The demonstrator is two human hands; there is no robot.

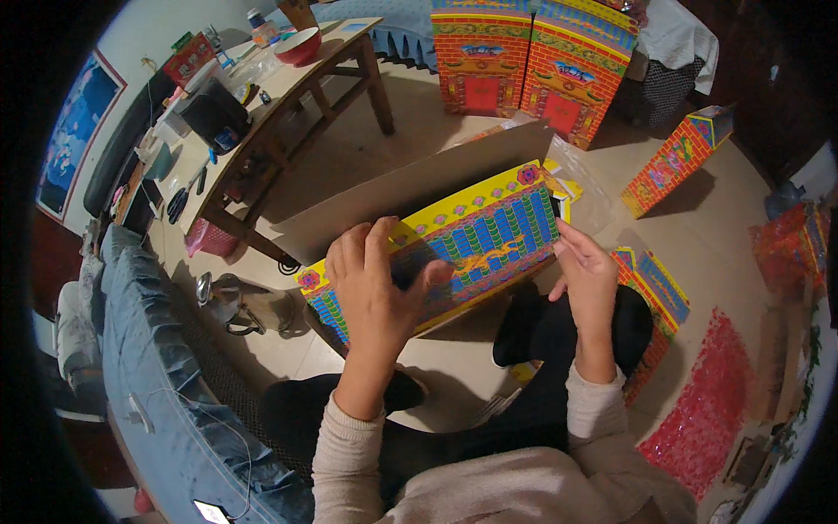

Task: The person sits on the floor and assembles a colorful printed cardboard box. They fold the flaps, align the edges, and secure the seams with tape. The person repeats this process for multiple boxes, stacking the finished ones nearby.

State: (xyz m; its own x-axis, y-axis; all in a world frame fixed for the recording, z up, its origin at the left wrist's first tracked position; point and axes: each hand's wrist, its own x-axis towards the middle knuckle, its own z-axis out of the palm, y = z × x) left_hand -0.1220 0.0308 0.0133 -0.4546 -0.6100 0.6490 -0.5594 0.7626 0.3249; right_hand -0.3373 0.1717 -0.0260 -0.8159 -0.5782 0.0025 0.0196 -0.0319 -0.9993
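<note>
A printed cardboard roof piece (489,244), with blue and green tile stripes and a yellow ridge band, lies tilted above my knees. My left hand (375,279) rests over its left part, the fingers bent at the yellow band and the thumb spread apart. At the piece's right end, my right hand (587,271) pinches the edge between thumb and fingers. Behind the ridge rises a plain grey-brown cardboard panel (410,188); whether it joins the roof piece I cannot tell.
Brick-printed cardboard houses (480,70) stand at the back, and a smaller brick-printed piece (672,166) stands at right. A wooden table (349,39) holds a red bowl (298,47). On the floor are a metal kettle (244,301) and a red sheet (707,410). A blue-covered sofa (157,375) runs along the left.
</note>
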